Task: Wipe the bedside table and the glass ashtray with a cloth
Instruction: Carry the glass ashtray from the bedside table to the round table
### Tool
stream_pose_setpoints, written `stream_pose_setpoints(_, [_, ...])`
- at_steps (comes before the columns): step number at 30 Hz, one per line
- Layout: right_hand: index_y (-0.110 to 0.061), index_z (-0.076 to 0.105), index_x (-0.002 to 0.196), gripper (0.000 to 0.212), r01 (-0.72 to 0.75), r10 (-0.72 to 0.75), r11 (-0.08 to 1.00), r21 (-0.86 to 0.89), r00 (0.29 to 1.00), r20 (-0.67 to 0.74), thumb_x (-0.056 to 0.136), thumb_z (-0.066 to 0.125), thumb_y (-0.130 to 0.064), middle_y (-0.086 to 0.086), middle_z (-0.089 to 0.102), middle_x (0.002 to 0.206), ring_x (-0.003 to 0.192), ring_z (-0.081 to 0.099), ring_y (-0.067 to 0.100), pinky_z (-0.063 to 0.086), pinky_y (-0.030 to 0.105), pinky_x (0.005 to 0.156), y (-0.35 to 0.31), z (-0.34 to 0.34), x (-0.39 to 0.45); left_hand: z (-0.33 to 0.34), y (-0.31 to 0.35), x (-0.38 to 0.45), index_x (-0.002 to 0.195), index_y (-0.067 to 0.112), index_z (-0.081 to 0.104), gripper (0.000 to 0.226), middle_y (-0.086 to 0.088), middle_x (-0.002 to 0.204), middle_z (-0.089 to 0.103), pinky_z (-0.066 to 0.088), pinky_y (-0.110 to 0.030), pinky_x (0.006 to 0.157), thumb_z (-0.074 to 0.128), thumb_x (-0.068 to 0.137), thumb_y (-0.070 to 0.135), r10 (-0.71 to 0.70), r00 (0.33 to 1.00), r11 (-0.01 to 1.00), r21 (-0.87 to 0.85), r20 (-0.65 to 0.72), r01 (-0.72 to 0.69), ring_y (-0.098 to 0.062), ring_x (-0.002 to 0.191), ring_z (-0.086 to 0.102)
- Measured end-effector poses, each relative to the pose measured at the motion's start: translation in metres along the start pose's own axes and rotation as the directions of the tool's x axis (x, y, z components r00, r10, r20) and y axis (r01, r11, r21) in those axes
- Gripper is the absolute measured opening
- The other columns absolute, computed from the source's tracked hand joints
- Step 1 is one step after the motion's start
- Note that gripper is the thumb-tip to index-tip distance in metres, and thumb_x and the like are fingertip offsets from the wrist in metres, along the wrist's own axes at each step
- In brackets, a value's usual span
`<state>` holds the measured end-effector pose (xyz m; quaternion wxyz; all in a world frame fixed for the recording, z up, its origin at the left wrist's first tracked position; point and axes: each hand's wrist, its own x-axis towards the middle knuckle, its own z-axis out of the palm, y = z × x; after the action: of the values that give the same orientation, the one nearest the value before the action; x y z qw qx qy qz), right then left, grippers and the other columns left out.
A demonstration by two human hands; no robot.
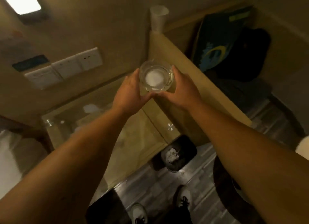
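Both hands, left (129, 90) and right (179, 88), cup the ashtray (156, 78) by its sides. It's slick glass, so a slip could drop it onto the table (137, 132) and chip something.

Your bare forearms reached in from 7 and 5 o'clock, meeting near centre. Your left hand (129, 90) and right hand (181, 88) cupped inward, thumbs nearly touching, fingers curled.
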<state>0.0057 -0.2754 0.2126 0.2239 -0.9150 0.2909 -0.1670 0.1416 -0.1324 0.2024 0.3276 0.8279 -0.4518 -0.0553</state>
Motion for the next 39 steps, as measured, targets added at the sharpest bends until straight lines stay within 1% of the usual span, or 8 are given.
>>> stream_pose_setpoints(4, [-0.013, 0.022, 0.149, 0.102, -0.032, 0.032, 0.999, 0.007, 0.998, -0.048, 0.073, 0.071, -0.06, 0.008, 0.038, 0.15, 0.136, 0.035, 0.024, 0.018, 0.044, 0.116, 0.056, -0.061, -0.03, 0.042, 0.071, 0.013, 0.144, 0.014, 0.028, 0.092, -0.009, 0.14, 0.049, 0.039, -0.046, 0.104, 0.069, 0.075, 0.059, 0.131, 0.991, 0.989, -0.067, 0.033, -0.128, -0.027, 0.126, 0.046])
stream_pose_setpoints(9, [-0.011, 0.019, 0.151, 0.1, -0.177, 0.174, 0.984, -0.011, 0.977, -0.125, 0.076, 0.072, -0.052, 0.008, 0.031, 0.154, 0.141, 0.027, 0.023, 0.008, 0.038, 0.116, 0.141, -0.126, -0.091, 0.114, 0.162, 0.015, 0.147, 0.017, 0.02, 0.095, -0.011, 0.143, 0.043, 0.042, -0.042, 0.096, 0.062, 0.076, 0.065, 0.206, 0.961, 0.978, -0.071, 0.185, -0.196, -0.028, 0.126, 0.045])
stream_pose_setpoints(12, [-0.011, 0.017, 0.151, 0.102, -0.225, 0.217, 0.974, -0.037, 0.966, -0.142, 0.076, 0.071, -0.054, 0.006, 0.029, 0.155, 0.142, 0.025, 0.021, 0.006, 0.036, 0.116, 0.182, -0.153, -0.123, 0.15, 0.206, 0.01, 0.149, 0.018, 0.016, 0.097, -0.012, 0.145, 0.04, 0.04, -0.043, 0.1, 0.06, 0.077, 0.066, 0.241, 0.941, 0.97, -0.074, 0.238, -0.229, -0.029, 0.13, 0.04])
stream_pose_setpoints(16, [-0.014, 0.019, 0.151, 0.1, -0.299, 0.285, 0.953, -0.049, 0.94, -0.189, 0.076, 0.069, -0.057, 0.005, 0.034, 0.153, 0.14, 0.028, 0.021, 0.009, 0.04, 0.116, 0.252, -0.198, -0.177, 0.211, 0.283, -0.003, 0.149, 0.012, 0.018, 0.097, -0.01, 0.149, 0.037, 0.031, -0.047, 0.111, 0.066, 0.078, 0.058, 0.324, 0.9, 0.946, -0.107, 0.292, -0.306, -0.03, 0.135, 0.033])
stream_pose_setpoints(22, [-0.017, 0.02, 0.15, 0.099, -0.443, 0.411, 0.894, -0.069, 0.872, -0.266, 0.074, 0.065, -0.063, 0.005, 0.038, 0.151, 0.137, 0.034, 0.024, 0.017, 0.041, 0.115, 0.353, -0.255, -0.261, 0.305, 0.396, -0.025, 0.142, 0.02, 0.03, 0.086, -0.002, 0.138, 0.049, 0.035, -0.048, 0.108, 0.072, 0.074, 0.052, 0.424, 0.833, 0.905, -0.21, 0.357, -0.37, -0.023, 0.127, 0.042])
stream_pose_setpoints(26, [-0.019, 0.021, 0.149, 0.098, -0.548, 0.508, 0.835, -0.053, 0.803, -0.312, 0.074, 0.067, -0.061, 0.005, 0.04, 0.15, 0.135, 0.037, 0.027, 0.031, 0.046, 0.109, 0.415, -0.28, -0.314, 0.368, 0.457, -0.046, 0.14, 0.023, 0.033, 0.082, 0.002, 0.135, 0.052, 0.038, -0.049, 0.105, 0.072, 0.073, 0.051, 0.468, 0.781, 0.883, -0.251, 0.413, -0.396, -0.022, 0.124, 0.045])
stream_pose_setpoints(32, [-0.02, 0.021, 0.149, 0.095, -0.626, 0.583, 0.78, -0.03, 0.742, -0.332, 0.076, 0.068, -0.057, 0.004, 0.041, 0.148, 0.13, 0.04, 0.025, 0.035, 0.047, 0.108, 0.484, -0.304, -0.388, 0.445, 0.522, -0.079, 0.142, 0.023, 0.029, 0.086, -0.002, 0.137, 0.05, 0.043, -0.044, 0.099, 0.071, 0.073, 0.053, 0.525, 0.707, 0.851, -0.265, 0.474, -0.454, -0.025, 0.126, 0.043])
stream_pose_setpoints(39, [-0.016, 0.019, 0.15, 0.095, -0.711, 0.678, 0.702, 0.042, 0.649, -0.347, 0.078, 0.066, -0.056, 0.005, 0.035, 0.152, 0.135, 0.034, 0.026, 0.028, 0.045, 0.111, 0.535, -0.299, -0.454, 0.517, 0.562, -0.114, 0.146, 0.023, 0.02, 0.094, -0.005, 0.143, 0.045, 0.043, -0.045, 0.1, 0.067, 0.074, 0.061, 0.546, 0.613, 0.825, -0.241, 0.572, -0.511, -0.027, 0.13, 0.041])
